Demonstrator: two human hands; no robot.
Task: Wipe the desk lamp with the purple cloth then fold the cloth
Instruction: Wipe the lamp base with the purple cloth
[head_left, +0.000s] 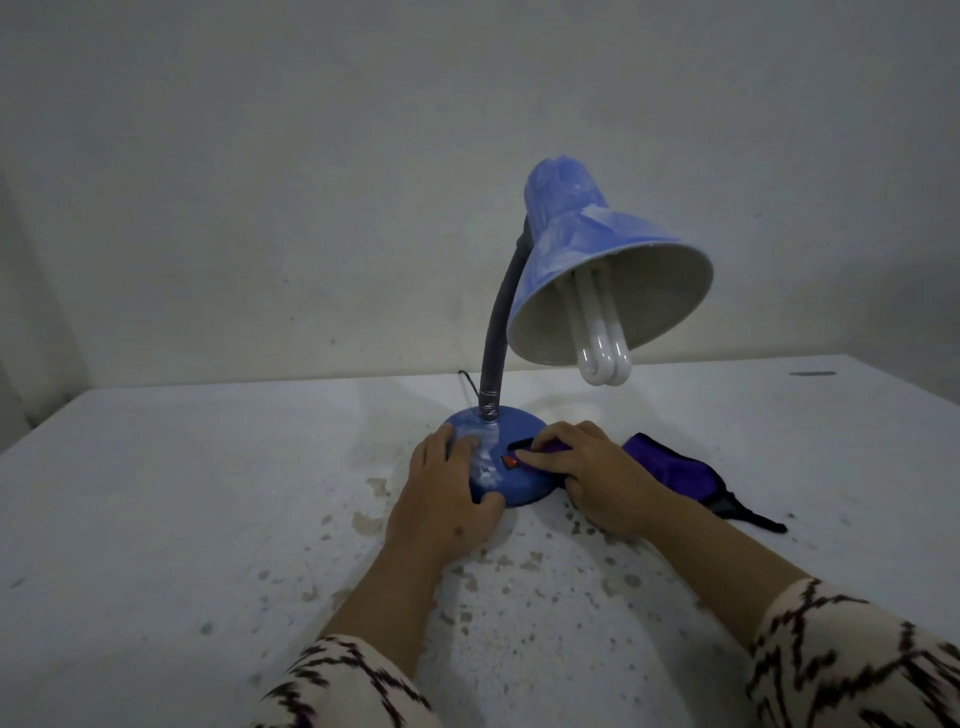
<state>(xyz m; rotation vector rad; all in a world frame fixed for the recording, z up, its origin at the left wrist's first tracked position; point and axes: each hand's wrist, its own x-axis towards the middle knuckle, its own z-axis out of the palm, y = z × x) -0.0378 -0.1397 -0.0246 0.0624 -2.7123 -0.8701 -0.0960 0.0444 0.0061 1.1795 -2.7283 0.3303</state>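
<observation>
A blue desk lamp stands on the white table, its dusty shade (587, 244) tilted toward me with a white bulb (602, 343) showing, on a dark flexible neck (498, 332). My left hand (447, 488) grips the left side of the round blue base (514, 488), thumb on its front edge. My right hand (587, 473) presses the purple cloth (675, 467) onto the right side of the base, beside the red switch (510, 460). The rest of the cloth trails to the right on the table. White dust streaks the base between my hands.
The white table (208, 519) has chipped, speckled patches in front of the lamp. A thin black cord (467, 384) runs off behind the base. A bare wall stands close behind the table's far edge.
</observation>
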